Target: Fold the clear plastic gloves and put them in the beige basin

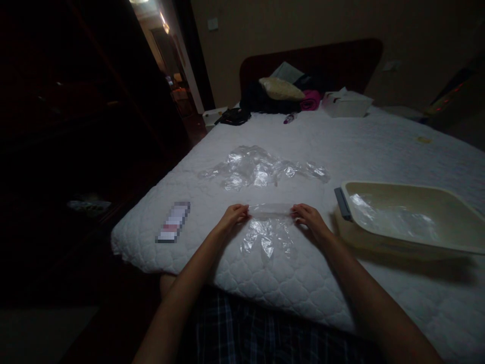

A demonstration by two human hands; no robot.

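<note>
A clear disposable plastic glove [267, 235] stretches between my hands over the quilted white bed, its finger-like ends trailing towards me. My left hand [235, 215] pinches one corner of its upper edge. The opposite corner is pinched in my right hand [306, 217]. Beyond them lies a loose pile of crumpled clear plastic gloves [255, 167]. To the right of my right hand stands a cream plastic bin [394, 245] with a grey handle, and more clear plastic shows inside it.
A blurred-out phone-like object [173, 222] lies to the left on the mattress [144, 253]. Towards the headboard [341, 58] are a black bag [235, 117], heaped cloth, a yellowish pillow [281, 89] and a white box [347, 105]. The bed's near edge meets my legs.
</note>
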